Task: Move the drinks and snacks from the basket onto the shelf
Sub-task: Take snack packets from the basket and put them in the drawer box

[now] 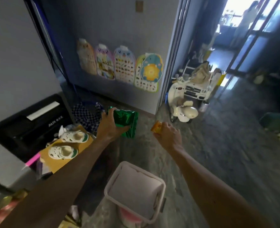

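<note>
My left hand (110,127) grips a shiny green snack bag (127,123), held out above the floor in the middle of the view. To its right, my right hand (168,134) is closed around a small orange packet (156,127), most of it hidden by my fingers. Below both arms stands a white basket (159,181) with a pale lining; something pink shows low in it. No shelf can be made out for certain.
A black appliance (26,125) sits at left, with a cardboard box (80,148) bearing two white-green shoes beside it. Picture charts (124,65) hang on the wall ahead. White toy ride-on vehicles (188,102) stand by the doorway at right.
</note>
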The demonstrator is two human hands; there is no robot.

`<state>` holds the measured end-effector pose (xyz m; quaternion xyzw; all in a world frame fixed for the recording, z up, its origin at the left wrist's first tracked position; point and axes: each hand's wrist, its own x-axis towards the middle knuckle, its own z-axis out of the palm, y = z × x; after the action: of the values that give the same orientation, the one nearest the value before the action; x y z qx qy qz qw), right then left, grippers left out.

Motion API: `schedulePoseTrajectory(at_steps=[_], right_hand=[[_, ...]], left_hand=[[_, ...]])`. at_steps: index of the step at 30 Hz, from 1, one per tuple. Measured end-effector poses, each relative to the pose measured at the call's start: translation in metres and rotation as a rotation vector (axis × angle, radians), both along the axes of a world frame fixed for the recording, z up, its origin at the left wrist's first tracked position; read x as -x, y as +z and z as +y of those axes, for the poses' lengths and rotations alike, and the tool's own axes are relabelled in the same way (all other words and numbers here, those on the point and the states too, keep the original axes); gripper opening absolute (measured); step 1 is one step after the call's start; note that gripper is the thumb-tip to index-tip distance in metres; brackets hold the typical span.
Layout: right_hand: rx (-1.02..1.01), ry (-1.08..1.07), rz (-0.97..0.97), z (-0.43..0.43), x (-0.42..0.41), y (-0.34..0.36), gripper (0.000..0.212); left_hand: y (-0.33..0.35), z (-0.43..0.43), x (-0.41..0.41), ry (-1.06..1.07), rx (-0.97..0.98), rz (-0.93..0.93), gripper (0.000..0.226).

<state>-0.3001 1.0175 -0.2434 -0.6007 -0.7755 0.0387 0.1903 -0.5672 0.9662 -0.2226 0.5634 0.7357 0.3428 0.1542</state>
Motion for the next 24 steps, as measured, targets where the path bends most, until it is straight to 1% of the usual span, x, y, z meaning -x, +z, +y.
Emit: schedulePoseTrajectory(at_steps=[2,5,13,18,24], right_hand=[[-0.030,0.003,0.023,-0.003,0.009,0.028,0.054],[-0.048,0.031,0.040,-0.012,0.020,0.059,0.058],[-0.093,0.083,0.041,-0.041,0.049,0.100,0.060],[-0.117,0.175,0.043,-0.064,0.073,0.119,0.061],[-0.137,0.347,0.130,-0.111,0.117,0.131,0.059]], left_hand=[[0.029,-0.003,0.004,-0.006,-0.053,-0.013,0.095],[0.054,-0.007,0.013,0.001,-0.136,-0.011,0.093],[0.084,-0.050,0.031,0.064,-0.233,0.003,0.094],[0.102,-0.106,0.052,0.209,-0.242,-0.016,0.097],[0.114,-0.202,0.069,0.403,-0.223,0.018,0.101]])
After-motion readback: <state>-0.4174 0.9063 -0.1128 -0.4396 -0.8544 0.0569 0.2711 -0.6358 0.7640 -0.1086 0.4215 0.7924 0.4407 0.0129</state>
